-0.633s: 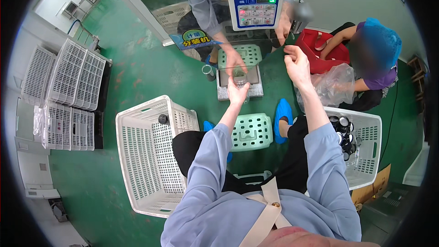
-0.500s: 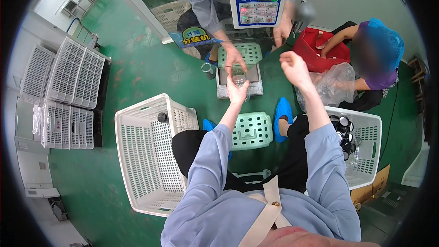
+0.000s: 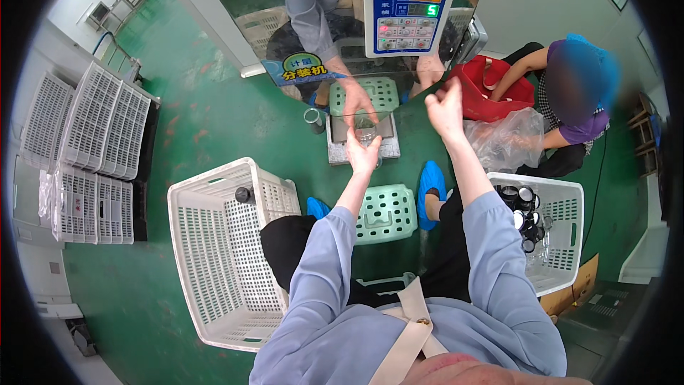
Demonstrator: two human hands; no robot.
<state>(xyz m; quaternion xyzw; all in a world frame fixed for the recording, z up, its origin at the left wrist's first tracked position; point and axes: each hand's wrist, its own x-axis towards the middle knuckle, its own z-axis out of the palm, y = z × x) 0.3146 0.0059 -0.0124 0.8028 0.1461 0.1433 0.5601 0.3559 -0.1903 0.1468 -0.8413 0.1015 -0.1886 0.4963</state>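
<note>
My left hand (image 3: 363,155) is wrapped round a clear jar (image 3: 366,130), just below the lower edge of the machine's shiny front. The jar is over a small metal-rimmed tray (image 3: 342,155); whether it touches the tray is hard to tell. My right hand (image 3: 446,115) is raised by the machine's lower right edge, fingers loosely curled, with nothing visible in it. Another clear jar (image 3: 314,121) stands left of the tray. Above is the filling machine's control panel (image 3: 410,7), its digits lit red, yellow and green.
A white crate (image 3: 187,271) at my left holds a dark-lidded jar (image 3: 244,194). Several black-lidded jars (image 3: 526,203) lie in another crate (image 3: 574,224) at right. Between my feet is a green stool (image 3: 385,215). A co-worker (image 3: 570,93) crouches by a red bag (image 3: 484,100) and clear plastic (image 3: 506,144).
The whole view has shifted slightly. My right hand has moved forward and left, closer to the machine's edge. My left hand still holds the jar over the tray.
</note>
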